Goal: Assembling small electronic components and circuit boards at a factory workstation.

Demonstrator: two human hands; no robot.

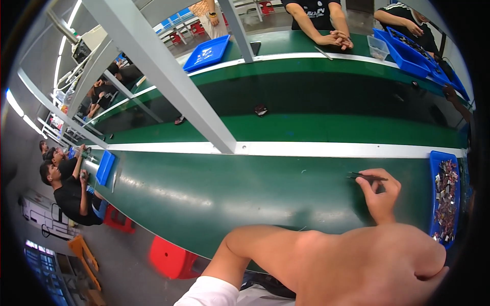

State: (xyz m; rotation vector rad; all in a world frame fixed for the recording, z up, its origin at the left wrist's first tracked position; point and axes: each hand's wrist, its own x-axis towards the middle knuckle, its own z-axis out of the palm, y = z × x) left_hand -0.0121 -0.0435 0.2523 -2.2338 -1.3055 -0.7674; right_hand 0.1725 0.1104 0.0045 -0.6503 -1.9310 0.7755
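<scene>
My right hand [382, 195] is closed in a pinch around dark tweezers [373, 177], their tips pointing left just above the green worktop [245, 188]. Very near the camera, my left arm reaches across from a white sleeve at the lower left. My left hand [377, 262] looms large at the lower right and covers the right forearm; its fingers cannot be made out. Right of the right hand stands a blue tray [433, 173] filled with many small reddish and metallic parts [445, 199].
Beyond a white rail [316, 149] runs a conveyor belt [326, 97] carrying small dark parts [261, 109]. A grey post [168, 71] slants across the view. Blue trays [206, 53] lie on the far bench, where people sit. Red stools [171, 257] stand at the lower left.
</scene>
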